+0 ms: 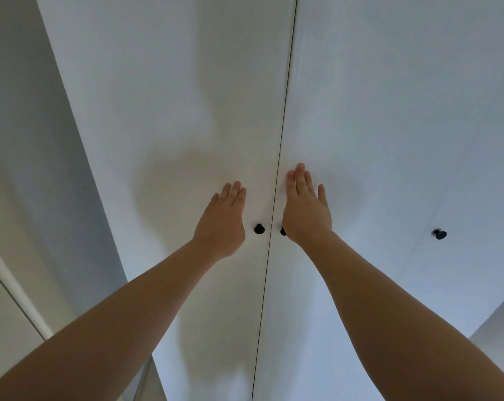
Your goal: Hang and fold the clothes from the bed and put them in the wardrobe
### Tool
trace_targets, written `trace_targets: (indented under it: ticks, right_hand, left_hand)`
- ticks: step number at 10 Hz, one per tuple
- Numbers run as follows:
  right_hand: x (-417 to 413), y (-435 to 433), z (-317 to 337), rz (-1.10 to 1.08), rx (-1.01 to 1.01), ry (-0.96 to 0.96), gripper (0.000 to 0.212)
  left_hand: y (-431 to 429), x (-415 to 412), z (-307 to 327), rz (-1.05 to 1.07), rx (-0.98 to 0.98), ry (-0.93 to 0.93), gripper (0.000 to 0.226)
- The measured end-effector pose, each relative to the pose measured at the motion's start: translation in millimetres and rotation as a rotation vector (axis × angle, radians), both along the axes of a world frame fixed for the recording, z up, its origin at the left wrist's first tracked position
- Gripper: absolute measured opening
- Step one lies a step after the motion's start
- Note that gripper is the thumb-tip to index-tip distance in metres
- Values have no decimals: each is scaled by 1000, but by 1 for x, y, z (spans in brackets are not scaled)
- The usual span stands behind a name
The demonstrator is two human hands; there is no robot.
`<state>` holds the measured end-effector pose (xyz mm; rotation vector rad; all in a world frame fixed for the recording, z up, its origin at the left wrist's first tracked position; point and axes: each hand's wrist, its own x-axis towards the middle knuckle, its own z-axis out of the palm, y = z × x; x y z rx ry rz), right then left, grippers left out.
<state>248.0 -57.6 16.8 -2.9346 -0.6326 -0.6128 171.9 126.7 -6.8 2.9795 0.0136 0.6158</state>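
Note:
The white wardrobe fills the view, and its two middle doors meet at a thin dark seam. My left hand point(223, 221) lies flat with straight fingers on the left door point(164, 111), just left of a black knob point(259, 228). My right hand point(305, 209) presses flat on the right door point(389, 125), and its heel partly hides a second black knob point(282, 231). Both doors look closed. No clothes and no bed are in view.
A third black knob point(440, 234) sits on another door panel further right. A grey wall point(22, 125) runs along the wardrobe's left side, with a white frame or rail point(10, 287) at the lower left.

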Motion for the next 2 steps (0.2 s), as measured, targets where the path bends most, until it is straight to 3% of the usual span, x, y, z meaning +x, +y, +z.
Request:
trace_targets:
  ticks: [1, 2]
  right_hand:
    - [-1, 1, 11, 37, 89, 19, 92]
    - [-23, -26, -8, 103, 171, 52, 85]
  left_hand:
    - [3, -1, 8, -14, -48, -45, 66]
    - [7, -42, -23, -119, 39, -159, 69]
